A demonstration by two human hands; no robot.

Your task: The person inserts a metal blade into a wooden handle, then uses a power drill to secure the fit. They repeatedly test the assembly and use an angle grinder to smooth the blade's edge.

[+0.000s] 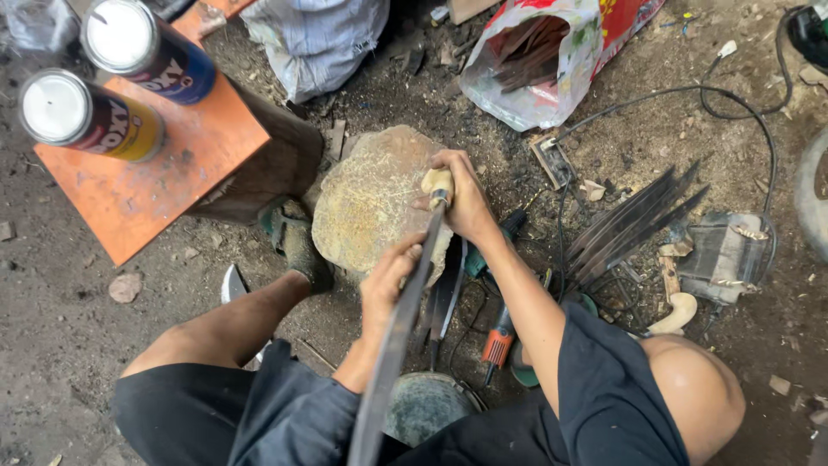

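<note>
The person squats on the dirt floor [69,345] with a long dark blade [398,336] running from their lap up to a flat stone [366,203]. The right hand [461,203] is closed round the pale wooden handle [438,183] at the blade's far end, which lies on top of the stone. The left hand [388,280] sits nearer the body, fingers curled over the blade's edge and pinching it from the side. In the inspector's judgement, this two-point hold steadies the long blade, while the stone gives a firm seat for the handle end.

Just right of the right hand, a fan of similar bare blades [634,224] lies on the floor, kept within reach. Further right lie a pale curved handle [677,312] and a grey plastic tray [724,250]; its contents are too unclear to name. Below the hands, between the knees, are a power tool [498,341] with an orange grip and a round metal bowl [427,406], whose contents cannot be told.

Left of the hands an orange table [164,164] carries two cans [86,116], lids on, lying tilted toward the camera. Beyond the hands a white sack [315,43] stands closed, and an open plastic bag [539,60] shows dark strips of wood or metal inside. A black cable [733,112] loops across the floor to the right.
</note>
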